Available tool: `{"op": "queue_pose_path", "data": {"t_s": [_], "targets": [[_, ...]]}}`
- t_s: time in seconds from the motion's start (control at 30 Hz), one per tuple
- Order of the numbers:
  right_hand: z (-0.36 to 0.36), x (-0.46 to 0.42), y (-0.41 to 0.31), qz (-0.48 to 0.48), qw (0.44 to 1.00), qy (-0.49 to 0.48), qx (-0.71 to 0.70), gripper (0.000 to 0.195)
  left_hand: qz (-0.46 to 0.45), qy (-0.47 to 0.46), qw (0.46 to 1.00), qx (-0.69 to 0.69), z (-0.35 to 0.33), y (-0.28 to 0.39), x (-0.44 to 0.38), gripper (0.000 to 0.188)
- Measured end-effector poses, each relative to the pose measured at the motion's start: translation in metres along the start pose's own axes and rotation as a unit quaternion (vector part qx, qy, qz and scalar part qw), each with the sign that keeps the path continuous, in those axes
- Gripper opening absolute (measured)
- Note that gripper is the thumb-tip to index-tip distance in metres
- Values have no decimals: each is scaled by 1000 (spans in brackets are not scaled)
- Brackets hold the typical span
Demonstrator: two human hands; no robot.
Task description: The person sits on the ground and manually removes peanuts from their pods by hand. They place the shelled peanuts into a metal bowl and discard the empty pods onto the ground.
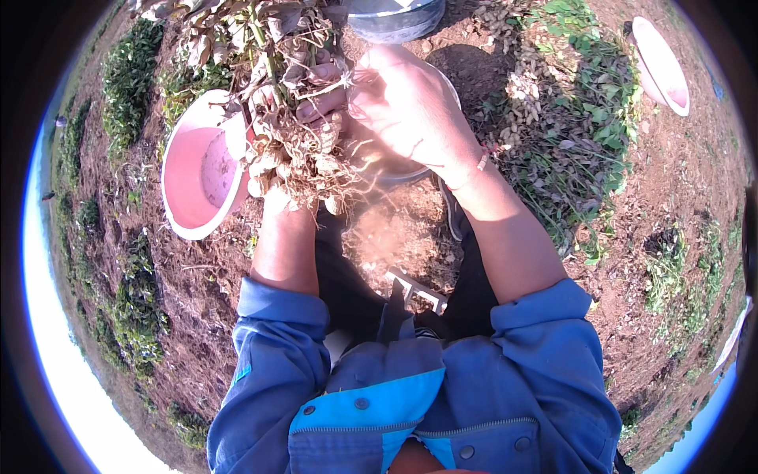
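Observation:
My left hand [323, 98] is closed around the stems of an uprooted peanut plant [296, 148], its leaves dry and curled. Pale pods [275, 163] and tangled roots hang from the plant below the fingers. Close beside the stems is my right hand [402, 103], strongly sunlit with its fingers curled inward. Glare and the plant hide its fingertips, so I cannot tell what they hold. Under the right hand, a round basin [408, 176] shows only part of its rim; its contents are hidden.
A pink basin [198, 166] is at the left, tilted in view. A grey tub [395, 23] stands ahead. Peanut pods [524, 89] lie by heaped green plants [568, 160] on the right. Another pink basin [660, 65] is farther right. A pale frame [414, 287] lies between my legs.

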State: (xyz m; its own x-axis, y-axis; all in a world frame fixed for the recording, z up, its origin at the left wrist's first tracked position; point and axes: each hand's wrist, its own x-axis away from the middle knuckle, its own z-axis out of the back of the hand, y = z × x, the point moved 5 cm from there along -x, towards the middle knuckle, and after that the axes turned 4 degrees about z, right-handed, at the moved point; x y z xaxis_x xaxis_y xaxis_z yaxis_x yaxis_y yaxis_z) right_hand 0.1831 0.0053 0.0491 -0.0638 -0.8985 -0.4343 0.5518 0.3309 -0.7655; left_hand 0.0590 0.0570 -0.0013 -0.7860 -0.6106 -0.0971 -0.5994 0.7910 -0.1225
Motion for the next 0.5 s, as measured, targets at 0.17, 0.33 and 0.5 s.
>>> {"op": "queue_pose_path", "data": {"t_s": [0.17, 0.33, 0.5], "targets": [[-6, -1, 21, -98, 993, -61, -29, 20, 119, -15, 991, -52, -29, -38, 0, 40], [-6, 1, 15, -36, 996, -23, -74, 24, 58, 6, 996, -68, -16, -21, 4, 39], [-16, -1, 50, -252, 958, 47, -131, 22, 53, -2, 997, -54, -16, -19, 7, 37]]}}
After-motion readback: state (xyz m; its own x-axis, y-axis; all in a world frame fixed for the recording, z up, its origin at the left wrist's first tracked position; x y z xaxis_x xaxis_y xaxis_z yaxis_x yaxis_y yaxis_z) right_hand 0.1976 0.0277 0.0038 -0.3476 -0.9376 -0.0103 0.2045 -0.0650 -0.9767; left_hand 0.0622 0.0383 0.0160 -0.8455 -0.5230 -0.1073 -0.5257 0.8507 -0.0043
